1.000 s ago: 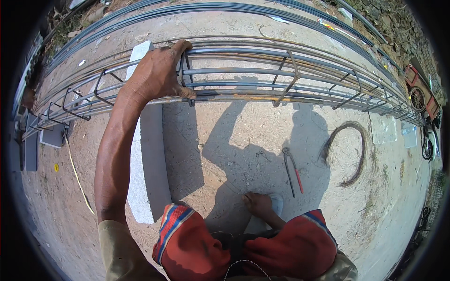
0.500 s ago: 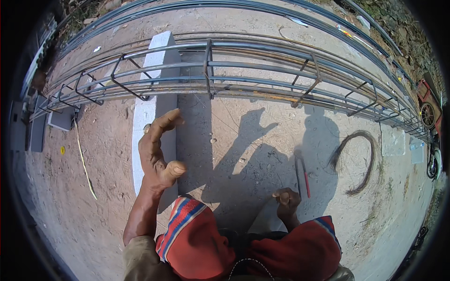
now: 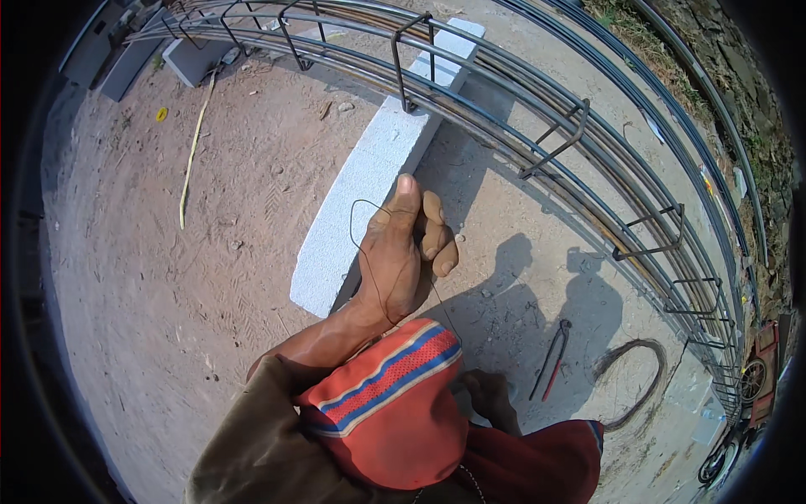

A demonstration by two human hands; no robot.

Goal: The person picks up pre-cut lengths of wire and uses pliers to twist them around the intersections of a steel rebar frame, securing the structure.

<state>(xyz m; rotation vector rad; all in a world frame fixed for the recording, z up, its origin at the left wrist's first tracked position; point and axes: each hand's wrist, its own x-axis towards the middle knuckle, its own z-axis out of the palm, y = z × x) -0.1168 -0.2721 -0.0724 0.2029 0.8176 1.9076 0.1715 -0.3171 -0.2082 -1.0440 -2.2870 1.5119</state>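
Observation:
My left hand (image 3: 401, 239) is raised in front of my knee, thumb up and fingers curled, closed on a thin dark tie wire (image 3: 352, 220). The wire bends in a loop beside the thumb and runs down past the wrist; another thin length hangs below the fingers. Lower down, between my knees, my right hand (image 3: 491, 396) is in shadow and partly hidden. Its fingers look bent, and what they hold cannot be made out. Nearest to it on the ground lie red-handled pincers (image 3: 552, 359). A coil of thin wire (image 3: 662, 370) lies to the right.
A long rebar cage (image 3: 537, 160) crosses ahead, resting over a white block (image 3: 369, 176). Long steel bars (image 3: 621, 71) lie beyond it. At the left are a pale strip (image 3: 196, 143), a yellow ring (image 3: 161, 114) and grey slabs (image 3: 134, 65). A red wheeled cart (image 3: 762, 357) stands far right.
My view has turned and shifted. My left hand has gone from open and empty-looking to closed on the wire, nearer my knee. My right hand sits closer to the knees.

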